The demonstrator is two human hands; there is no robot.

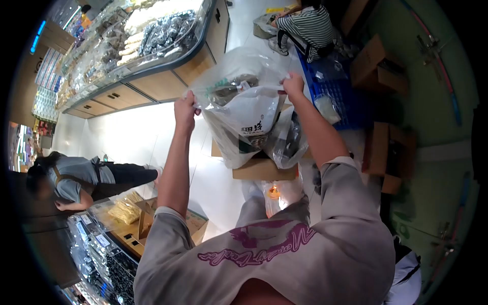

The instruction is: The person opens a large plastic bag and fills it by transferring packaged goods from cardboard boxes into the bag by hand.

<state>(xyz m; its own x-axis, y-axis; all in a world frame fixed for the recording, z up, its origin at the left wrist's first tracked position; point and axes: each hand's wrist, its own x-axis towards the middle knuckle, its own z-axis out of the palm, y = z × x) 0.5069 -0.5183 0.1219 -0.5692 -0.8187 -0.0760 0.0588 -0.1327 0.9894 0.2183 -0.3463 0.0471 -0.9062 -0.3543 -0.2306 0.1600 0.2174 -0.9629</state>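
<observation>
Both my hands grip the rim of a large clear plastic bag [223, 122] and stretch its mouth wide. My left hand [185, 108] is closed on the bag's left edge, and my right hand [292, 85] on its right edge. Inside or behind the clear film is a white printed package [254, 114] with dark contents showing at its top. A smaller clear bag of dark goods [288, 137] rests against its right side. Beneath them is a cardboard box [264, 169], partly hidden by the bags.
A display counter [152, 86] of bagged dry goods runs along the upper left. One person [86, 175] stands at left, another in a striped top [307, 30] crouches at the top. Blue crates [345, 96] and open cartons [378, 71] line the right. Lower left is another goods stand [96, 249].
</observation>
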